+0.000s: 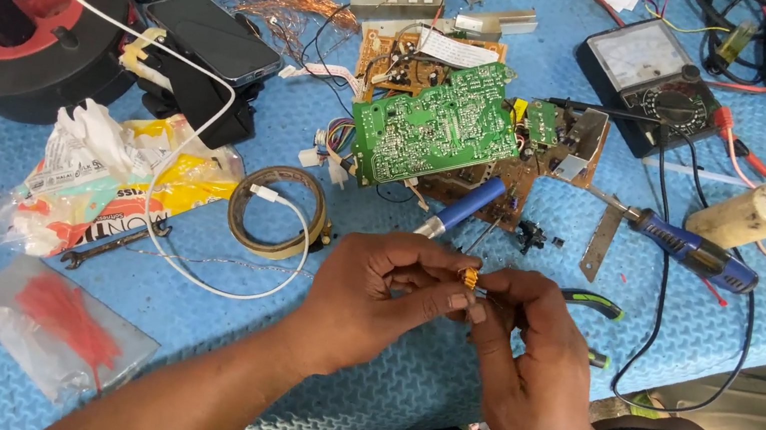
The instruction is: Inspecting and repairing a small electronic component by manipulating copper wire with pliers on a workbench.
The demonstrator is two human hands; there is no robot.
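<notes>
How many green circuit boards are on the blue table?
2. A big green circuit board lies tilted over brown boards just beyond the hands. A small green board sits at its right edge. More may be hidden under the pile.

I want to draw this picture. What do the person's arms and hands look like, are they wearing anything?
Both arms are bare as far as the picture shows: no sleeves and no gloves. The left hand and the right hand show no rings, and no watch or bracelet shows on either wrist. The fingernails are short and plain.
</notes>
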